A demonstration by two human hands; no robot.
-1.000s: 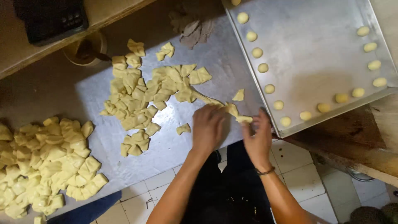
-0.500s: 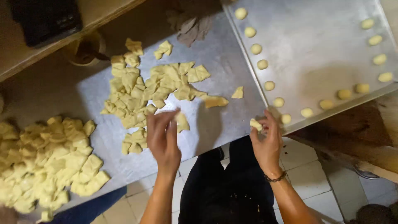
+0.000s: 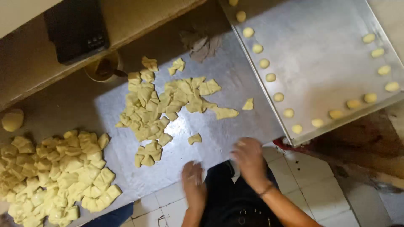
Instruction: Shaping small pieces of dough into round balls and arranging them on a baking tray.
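Metal sheeting (image 3: 235, 122) covers the worktop, seen from above, with tiled floor (image 3: 311, 168) below its near edge. At the sheet's six o'clock edge the two hands work close together: the left hand (image 3: 194, 180) at about seven o'clock of the right hand (image 3: 249, 159), both blurred, fingers curled inward, so I cannot tell whether either one encloses a dough piece or how tightly the fingers close. The nearest loose scrap (image 3: 194, 138) lies just at eleven o'clock of the left hand, apart from it, likely within easy pick-up range. Beyond it, toward twelve o'clock, a spread heap of cut dough (image 3: 164, 109) covers the middle of the sheet, flat pale-yellow squares and triangles overlapping, with two stragglers (image 3: 248, 104) toward its three o'clock side. At two o'clock of the hands a tilted baking tray (image 3: 328, 63) rests partly over the sheet; small rolled dough balls (image 3: 278, 97) run in a spaced line along its left and lower rims, apart from one another, seemingly so they do not stick. At nine o'clock a second, thicker pile (image 3: 59, 172) sits on the sheet's corner, with one round lump (image 3: 12, 120) above it. At eleven o'clock stand a small bowl (image 3: 103, 69) and a dark device (image 3: 78, 29) on a wooden ledge.
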